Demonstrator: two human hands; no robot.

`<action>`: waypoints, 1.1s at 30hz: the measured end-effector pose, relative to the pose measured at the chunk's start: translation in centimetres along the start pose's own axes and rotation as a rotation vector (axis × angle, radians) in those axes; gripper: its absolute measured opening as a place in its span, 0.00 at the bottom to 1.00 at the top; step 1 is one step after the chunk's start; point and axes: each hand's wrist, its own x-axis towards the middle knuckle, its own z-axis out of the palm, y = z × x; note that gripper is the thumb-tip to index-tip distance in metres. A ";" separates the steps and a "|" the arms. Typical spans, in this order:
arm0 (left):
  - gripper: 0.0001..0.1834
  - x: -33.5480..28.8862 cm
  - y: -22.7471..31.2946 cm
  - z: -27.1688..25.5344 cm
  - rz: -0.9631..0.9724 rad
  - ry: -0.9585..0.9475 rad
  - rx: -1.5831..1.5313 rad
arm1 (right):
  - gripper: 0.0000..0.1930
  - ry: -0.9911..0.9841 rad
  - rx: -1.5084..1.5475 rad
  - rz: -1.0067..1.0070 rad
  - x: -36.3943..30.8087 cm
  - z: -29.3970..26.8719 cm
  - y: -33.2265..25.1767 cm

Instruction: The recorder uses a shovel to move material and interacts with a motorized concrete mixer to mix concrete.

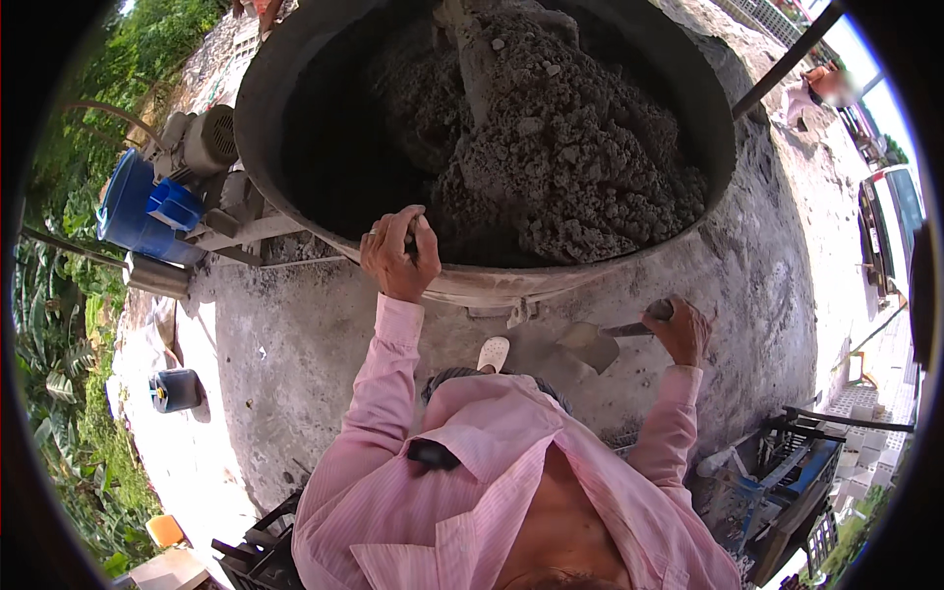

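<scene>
My left hand (400, 254) is raised at the near rim of a large round metal mixing drum (580, 278). Its fingers are curled together, with something small and grey between thumb and fingers that I cannot make out. Inside the drum lies a heap of crumbly grey mortar mix (580, 147), piled toward the right and partly over a mixing arm (472, 69). Lower and to the right, my right hand (680, 332) is closed around the handle of a trowel (590, 346). The trowel's grey blade points left, over the concrete floor and apart from the drum.
Left of the drum are a motor (209, 138) and a blue bucket (133, 202). A dark jerrycan (177, 390) stands on the left floor. Black crates (796, 462) with tools sit at lower right. Another person (821, 88) is far right, and a vehicle (893, 226) stands beyond.
</scene>
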 end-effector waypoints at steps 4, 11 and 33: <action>0.07 0.0 0.3 -0.5 0.029 -0.051 0.048 | 0.22 -0.041 0.008 0.030 -2.1 -1.4 0.0; 0.07 -0.5 -0.4 -1.3 0.141 -0.153 0.071 | 0.25 -0.047 0.013 0.077 -7.7 -2.0 1.9; 0.26 -3.4 0.5 -1.7 -0.018 -0.445 0.346 | 0.25 0.359 0.088 0.473 -31.3 -1.5 15.0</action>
